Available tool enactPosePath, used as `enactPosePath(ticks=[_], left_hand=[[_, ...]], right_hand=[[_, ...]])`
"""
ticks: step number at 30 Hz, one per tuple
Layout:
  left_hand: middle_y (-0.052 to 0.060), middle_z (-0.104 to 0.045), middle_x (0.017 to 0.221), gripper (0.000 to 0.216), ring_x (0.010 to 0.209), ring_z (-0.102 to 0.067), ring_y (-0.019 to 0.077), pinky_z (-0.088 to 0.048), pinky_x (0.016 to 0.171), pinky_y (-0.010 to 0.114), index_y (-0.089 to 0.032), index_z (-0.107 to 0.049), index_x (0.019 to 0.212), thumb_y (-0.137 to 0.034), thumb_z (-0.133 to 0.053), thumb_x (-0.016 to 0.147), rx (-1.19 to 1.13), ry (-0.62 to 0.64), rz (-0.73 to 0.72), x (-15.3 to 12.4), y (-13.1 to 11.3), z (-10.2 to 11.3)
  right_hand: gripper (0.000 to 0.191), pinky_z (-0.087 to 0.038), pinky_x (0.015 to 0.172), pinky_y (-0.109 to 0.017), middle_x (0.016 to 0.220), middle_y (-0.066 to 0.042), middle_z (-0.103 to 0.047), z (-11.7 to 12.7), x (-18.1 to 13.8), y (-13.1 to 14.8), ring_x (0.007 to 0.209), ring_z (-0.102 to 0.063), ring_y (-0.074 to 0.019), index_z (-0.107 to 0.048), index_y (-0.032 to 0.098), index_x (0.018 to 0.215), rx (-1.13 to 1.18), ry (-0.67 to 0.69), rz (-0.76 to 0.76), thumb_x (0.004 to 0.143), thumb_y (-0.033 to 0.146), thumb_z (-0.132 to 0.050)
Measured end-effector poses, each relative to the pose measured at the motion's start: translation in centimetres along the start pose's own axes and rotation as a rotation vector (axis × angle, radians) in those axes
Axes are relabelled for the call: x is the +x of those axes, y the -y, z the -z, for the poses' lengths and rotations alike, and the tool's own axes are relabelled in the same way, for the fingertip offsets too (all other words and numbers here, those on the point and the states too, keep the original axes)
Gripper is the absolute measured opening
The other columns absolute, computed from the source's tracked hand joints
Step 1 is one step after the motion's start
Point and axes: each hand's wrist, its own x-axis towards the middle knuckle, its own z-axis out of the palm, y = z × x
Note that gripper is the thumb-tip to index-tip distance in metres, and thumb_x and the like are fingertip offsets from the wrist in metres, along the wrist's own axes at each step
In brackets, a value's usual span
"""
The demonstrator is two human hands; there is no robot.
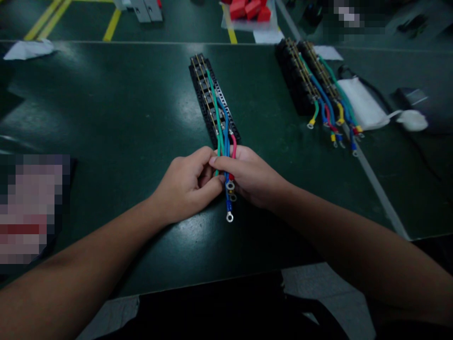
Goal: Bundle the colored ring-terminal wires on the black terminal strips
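A long black terminal strip point(208, 94) with brass-coloured rods lies on the green table, its near end between my hands. Green, blue and red wires point(226, 132) run along it toward me. My left hand point(191, 184) is closed on the wires from the left, thumb and fingertips against them. From the right, my right hand point(251, 174) wraps round the same bundle, its thumb laid across the top. Below my fingers hang ring terminals point(230, 216), one on a blue sleeve lowest. The strip's near end is partly hidden by my hands.
Two similar wired strips point(307, 75) stand at the right, their ring-ended wires toward me. Beside them lie a white pouch point(364, 104) and a dark cable point(421, 151). Red parts in a bag point(247, 12) are at the back. A white cloth point(30, 48) lies far left.
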Motion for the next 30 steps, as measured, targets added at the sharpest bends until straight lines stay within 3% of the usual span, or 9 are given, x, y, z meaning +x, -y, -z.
enactPosePath(ticks=[30], left_hand=[[-0.007, -0.052, 0.058, 0.014, 0.051, -0.046, 0.0106, -0.037, 0.054, 0.027, -0.023, -0.047, 0.080, -0.034, -0.054, 0.083, 0.030, 0.015, 0.048, 0.00, -0.27, 0.24]], right_hand=[[0.015, -0.039, 0.053, -0.023, 0.067, -0.001, -0.059, -0.02, -0.06, -0.09, 0.062, -0.053, -0.0126, -0.055, 0.019, 0.069, -0.013, 0.002, 0.025, 0.079, 0.015, -0.066]])
